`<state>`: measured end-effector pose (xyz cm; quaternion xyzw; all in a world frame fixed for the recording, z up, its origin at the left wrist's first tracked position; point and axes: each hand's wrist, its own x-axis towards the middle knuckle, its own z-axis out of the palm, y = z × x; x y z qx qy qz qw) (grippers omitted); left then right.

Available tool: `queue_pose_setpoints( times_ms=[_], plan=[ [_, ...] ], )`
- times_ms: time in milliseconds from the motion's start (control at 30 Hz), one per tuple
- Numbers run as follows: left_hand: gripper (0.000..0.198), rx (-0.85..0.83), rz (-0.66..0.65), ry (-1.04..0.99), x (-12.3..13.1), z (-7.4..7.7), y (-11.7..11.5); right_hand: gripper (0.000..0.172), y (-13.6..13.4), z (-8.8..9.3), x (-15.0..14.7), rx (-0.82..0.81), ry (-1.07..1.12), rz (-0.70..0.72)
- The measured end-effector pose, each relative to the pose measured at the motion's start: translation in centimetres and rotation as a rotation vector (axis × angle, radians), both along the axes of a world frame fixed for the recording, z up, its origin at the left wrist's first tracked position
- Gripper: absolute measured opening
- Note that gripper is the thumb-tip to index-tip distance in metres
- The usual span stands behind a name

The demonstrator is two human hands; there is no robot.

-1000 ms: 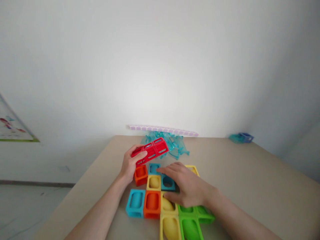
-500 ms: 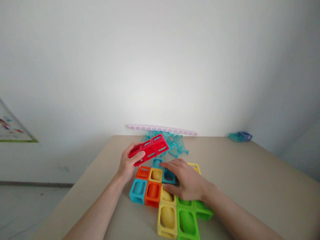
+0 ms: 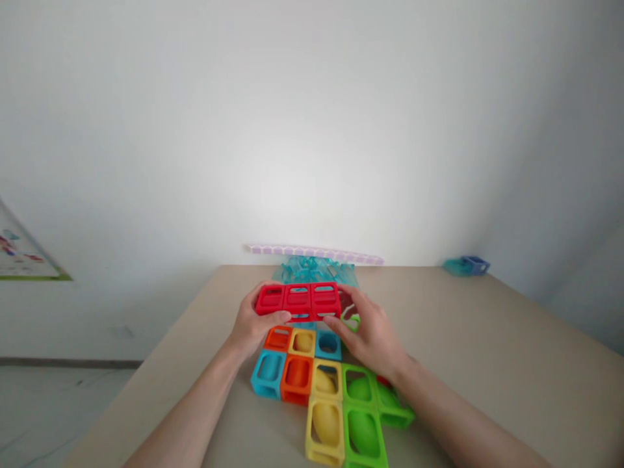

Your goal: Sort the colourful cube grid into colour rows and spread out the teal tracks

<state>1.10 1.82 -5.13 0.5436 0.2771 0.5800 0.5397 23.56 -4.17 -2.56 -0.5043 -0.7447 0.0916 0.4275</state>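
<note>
A red row of three joined hollow cube blocks (image 3: 297,298) is held level above the table. My left hand (image 3: 248,328) is closed on its left end, thumb along the lower front. At the other end, my right hand (image 3: 374,335) has its thumb on the lower corner and its fingers curled behind. Beneath lies a cluster of hollow blocks: an orange block (image 3: 297,379), a blue block (image 3: 268,373), a yellow block (image 3: 325,429) and a green block (image 3: 364,435) among them. My right hand and forearm hide part of the cluster's far right side.
Translucent teal plastic pieces (image 3: 312,268) lie at the back of the table (image 3: 468,338), before a purple patterned strip (image 3: 316,251) against the wall. A dark blue block (image 3: 475,265) sits at the far right corner beside a teal piece (image 3: 457,266).
My right hand has left the block cluster and moved up to the right end of the red block row. The row has turned from slanted to level and come slightly lower.
</note>
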Motion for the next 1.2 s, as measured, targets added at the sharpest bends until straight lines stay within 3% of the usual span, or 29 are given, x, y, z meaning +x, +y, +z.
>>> queue_pose_setpoints(
  times_ms=[200, 367, 567, 867, 967, 1033, 1200],
  plan=[
    [0.048, 0.032, -0.016, 0.124, 0.1, 0.8, -0.6, 0.056, -0.2, 0.3, 0.0, 0.079, -0.041, 0.037],
    [0.048, 0.089, -0.055, 0.266, 0.2, 1.7, -1.4, 0.047, -0.2, 0.2, 0.1, 0.084, -0.076, 0.133],
    [0.045, 0.158, -0.028, 0.324, 0.1, 1.9, -1.5, 0.042, -0.2, 0.3, 0.1, 0.073, -0.056, 0.147],
    [0.054, 0.19, -0.117, 0.349, 0.5, 2.0, -1.8, 0.04, -0.6, 1.5, 0.4, 0.117, -0.219, 0.157],
    [0.064, 0.141, -0.175, 0.241, 0.5, 1.6, -1.5, 0.038, 0.5, 2.1, 2.5, 0.163, -0.226, 0.084],
    [0.059, 0.128, -0.145, 0.186, 0.4, 1.3, -1.1, 0.037, 1.3, 2.1, 5.1, 0.172, -0.212, 0.0],
    [0.032, 0.106, 0.017, 0.165, 0.2, 0.8, -0.4, 0.036, 2.0, -0.1, 15.4, 0.036, -0.406, -0.176]
  ],
)
